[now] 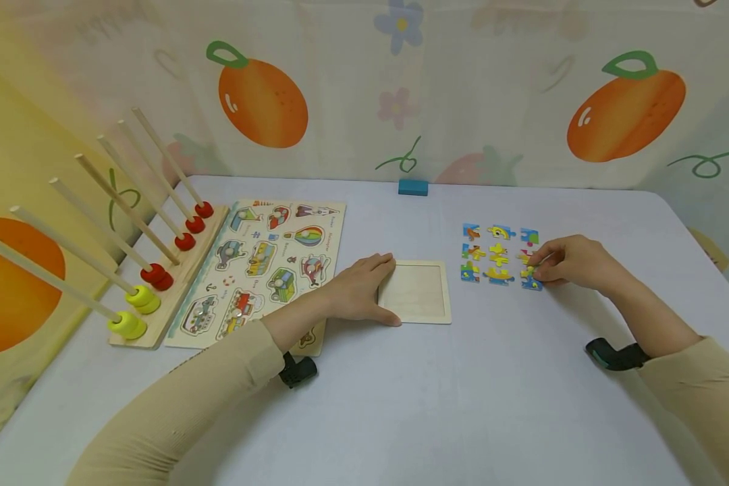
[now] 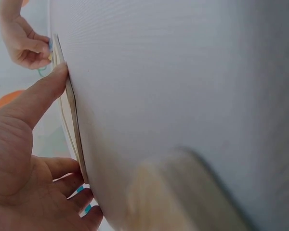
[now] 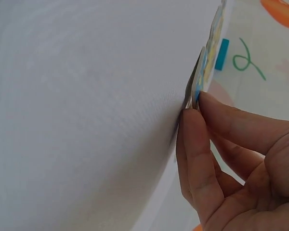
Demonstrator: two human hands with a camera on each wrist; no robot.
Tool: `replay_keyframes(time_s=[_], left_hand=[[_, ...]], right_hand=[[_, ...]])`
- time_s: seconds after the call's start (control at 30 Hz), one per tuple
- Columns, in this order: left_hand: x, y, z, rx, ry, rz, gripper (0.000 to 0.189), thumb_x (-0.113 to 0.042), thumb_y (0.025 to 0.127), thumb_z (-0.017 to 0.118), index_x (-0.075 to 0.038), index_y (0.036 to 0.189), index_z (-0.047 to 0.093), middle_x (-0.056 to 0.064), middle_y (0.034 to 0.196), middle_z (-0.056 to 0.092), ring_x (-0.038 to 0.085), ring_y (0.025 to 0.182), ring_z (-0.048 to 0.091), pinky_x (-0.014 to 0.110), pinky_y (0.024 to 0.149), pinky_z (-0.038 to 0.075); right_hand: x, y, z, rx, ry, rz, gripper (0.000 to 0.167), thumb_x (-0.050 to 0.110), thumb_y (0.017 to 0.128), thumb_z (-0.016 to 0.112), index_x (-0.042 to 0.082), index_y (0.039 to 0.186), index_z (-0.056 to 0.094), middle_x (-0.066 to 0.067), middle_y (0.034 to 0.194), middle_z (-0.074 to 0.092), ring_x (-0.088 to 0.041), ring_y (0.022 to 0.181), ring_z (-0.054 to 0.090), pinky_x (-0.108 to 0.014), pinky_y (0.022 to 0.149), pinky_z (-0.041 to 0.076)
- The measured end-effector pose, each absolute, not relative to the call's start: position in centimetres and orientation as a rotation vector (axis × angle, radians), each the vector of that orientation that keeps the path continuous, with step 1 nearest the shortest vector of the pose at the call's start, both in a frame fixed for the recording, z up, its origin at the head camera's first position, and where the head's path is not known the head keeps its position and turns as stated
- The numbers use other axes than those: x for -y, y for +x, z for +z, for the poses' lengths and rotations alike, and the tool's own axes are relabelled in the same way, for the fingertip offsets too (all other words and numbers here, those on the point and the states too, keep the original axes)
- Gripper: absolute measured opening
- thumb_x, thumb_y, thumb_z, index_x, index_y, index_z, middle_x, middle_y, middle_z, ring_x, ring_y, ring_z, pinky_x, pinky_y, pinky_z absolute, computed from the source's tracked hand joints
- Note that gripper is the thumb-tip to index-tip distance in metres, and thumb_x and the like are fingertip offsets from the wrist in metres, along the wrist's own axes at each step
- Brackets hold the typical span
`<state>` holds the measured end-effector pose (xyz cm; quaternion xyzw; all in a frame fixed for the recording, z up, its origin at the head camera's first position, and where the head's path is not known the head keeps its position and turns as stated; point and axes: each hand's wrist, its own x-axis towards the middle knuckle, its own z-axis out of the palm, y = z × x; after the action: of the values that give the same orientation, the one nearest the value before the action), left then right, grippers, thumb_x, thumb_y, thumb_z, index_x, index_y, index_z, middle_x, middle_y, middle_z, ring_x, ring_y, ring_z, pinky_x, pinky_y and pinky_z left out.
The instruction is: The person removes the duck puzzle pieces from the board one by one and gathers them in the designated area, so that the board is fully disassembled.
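Note:
My left hand [image 1: 361, 287] rests at the left end of a shallow wooden puzzle tray [image 1: 446, 291], fingers spread and fairly straight. Its thumb [image 2: 48, 91] touches the near edge, while the index fingertip lies at the far edge. Right of the tray, several colourful jigsaw pieces [image 1: 498, 253] lie in loose rows. Over the right-hand column, my right hand [image 1: 574, 262] pinches a puzzle piece [image 3: 198, 79] between thumb and fingers. In the right wrist view that piece stands at a slant, close over the white table; the fingertips hide its lower part.
A picture board [image 1: 261, 263] with vehicle shapes lies left of the tray, partly under my left forearm. Beyond it stands a wooden counting rack [image 1: 152, 331] with tall pegs and red and yellow rings. A blue block [image 1: 413, 187] sits at the table's back edge, before a printed cloth.

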<state>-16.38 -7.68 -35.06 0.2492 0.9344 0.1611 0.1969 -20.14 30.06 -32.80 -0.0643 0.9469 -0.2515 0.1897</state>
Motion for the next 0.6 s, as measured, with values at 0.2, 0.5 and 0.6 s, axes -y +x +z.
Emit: replay_keyframes(time_s=[0.2, 0.5, 0.6], left_hand=[[7.7, -16.5, -35.2, -2.618, 0.702, 0.463, 0.107, -0.055, 0.080, 0.075, -0.007, 0.158, 0.020, 0.008, 0.168, 0.016, 0.030, 0.157, 0.014, 0.046, 0.128, 0.018], [7.9, -16.2, -35.0, -2.612, 0.698, 0.489, 0.108, -0.054, 0.080, 0.075, -0.007, 0.158, 0.019, 0.009, 0.168, 0.015, 0.030, 0.157, 0.013, 0.046, 0.128, 0.018], [8.0, -16.2, -35.0, -2.600, 0.698, 0.503, 0.109, -0.053, 0.081, 0.076, -0.006, 0.159, 0.016, 0.010, 0.168, 0.012, 0.031, 0.157, 0.012, 0.046, 0.128, 0.017]], right_hand=[[-29.9, -20.0, -32.9, -2.677, -0.170, -0.712, 0.034, 0.023, 0.087, 0.073, 0.000, 0.113, 0.068, -0.003, 0.084, 0.067, -0.013, 0.075, 0.060, -0.022, 0.062, 0.047], [-29.1, -19.9, -32.7, -2.736, -0.185, -0.767, 0.027, 0.023, 0.092, 0.066, 0.003, 0.111, 0.067, -0.006, 0.088, 0.069, -0.008, 0.072, 0.065, -0.022, 0.065, 0.052], [-28.6, -19.8, -32.7, -2.784, -0.204, -0.758, 0.026, 0.025, 0.094, 0.064, 0.006, 0.111, 0.068, -0.009, 0.093, 0.071, -0.010, 0.074, 0.065, -0.024, 0.065, 0.049]])
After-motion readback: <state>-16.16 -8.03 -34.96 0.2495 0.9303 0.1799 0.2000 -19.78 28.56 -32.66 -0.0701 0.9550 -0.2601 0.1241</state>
